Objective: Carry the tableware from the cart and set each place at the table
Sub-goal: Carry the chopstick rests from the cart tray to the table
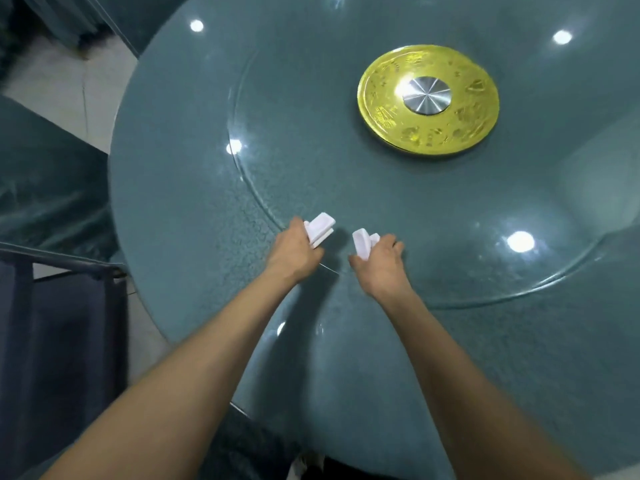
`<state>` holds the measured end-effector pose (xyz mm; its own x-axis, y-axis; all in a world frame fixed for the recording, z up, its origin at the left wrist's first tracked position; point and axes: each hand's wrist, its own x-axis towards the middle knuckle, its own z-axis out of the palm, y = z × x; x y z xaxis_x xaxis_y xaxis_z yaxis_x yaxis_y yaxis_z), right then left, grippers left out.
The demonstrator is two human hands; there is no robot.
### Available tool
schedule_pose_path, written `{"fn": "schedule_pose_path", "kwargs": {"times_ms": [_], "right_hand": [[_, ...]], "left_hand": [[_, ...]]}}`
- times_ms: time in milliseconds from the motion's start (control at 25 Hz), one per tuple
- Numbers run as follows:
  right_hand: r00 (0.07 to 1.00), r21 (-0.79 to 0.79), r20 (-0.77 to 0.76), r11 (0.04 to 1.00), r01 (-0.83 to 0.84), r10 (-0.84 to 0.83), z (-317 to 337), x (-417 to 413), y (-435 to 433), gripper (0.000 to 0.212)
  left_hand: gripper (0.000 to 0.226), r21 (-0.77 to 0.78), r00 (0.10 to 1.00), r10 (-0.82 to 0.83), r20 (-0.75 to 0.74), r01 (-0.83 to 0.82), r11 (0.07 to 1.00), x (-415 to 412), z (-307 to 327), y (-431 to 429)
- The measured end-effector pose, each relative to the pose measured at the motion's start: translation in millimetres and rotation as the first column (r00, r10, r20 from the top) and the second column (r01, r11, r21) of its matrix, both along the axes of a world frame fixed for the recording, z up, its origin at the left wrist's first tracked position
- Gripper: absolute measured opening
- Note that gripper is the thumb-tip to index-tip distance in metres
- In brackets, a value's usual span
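Both my arms reach out over a round teal table [180, 209]. My left hand [294, 247] grips a couple of small white ceramic pieces [320, 228], stacked, that look like chopstick rests. My right hand [379, 259] holds another small white ceramic piece [362, 245] between thumb and fingers. Both hands hover just above the near edge of the glass turntable [450, 220], about a hand's width apart. What exactly the white pieces are is hard to tell.
A gold disc with a silver hub [427, 98] marks the turntable's centre. A dark cart frame [62, 271] stands at the left beside the table. Teal-covered chairs [45, 188] sit at the left. Ceiling lights reflect in the glass.
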<state>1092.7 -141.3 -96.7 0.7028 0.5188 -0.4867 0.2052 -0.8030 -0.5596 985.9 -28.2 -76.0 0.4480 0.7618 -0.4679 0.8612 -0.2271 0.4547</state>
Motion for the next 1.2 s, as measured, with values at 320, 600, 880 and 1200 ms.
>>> {"fn": "schedule_pose_path", "kwargs": {"times_ms": [320,600,880,1200], "right_hand": [[0.977,-0.13,0.21,0.992,0.003,0.025,-26,18,47,0.064],[0.959,-0.164,0.284,0.985,0.059,-0.01,-32,18,85,0.065],[0.947,-0.094,0.301,0.985,0.142,-0.107,-30,15,96,0.064],[0.916,-0.113,0.397,0.987,0.117,-0.063,-26,15,92,0.061]], "left_hand": [[0.047,0.018,0.997,0.013,-0.07,-0.012,1.0,38,-32,38],[0.04,0.143,0.987,-0.031,-0.156,0.054,0.988,64,-42,61],[0.051,0.125,0.989,-0.03,-0.146,0.048,0.991,81,-48,77],[0.086,0.072,0.988,-0.094,-0.122,0.103,0.992,68,-36,80]]}}
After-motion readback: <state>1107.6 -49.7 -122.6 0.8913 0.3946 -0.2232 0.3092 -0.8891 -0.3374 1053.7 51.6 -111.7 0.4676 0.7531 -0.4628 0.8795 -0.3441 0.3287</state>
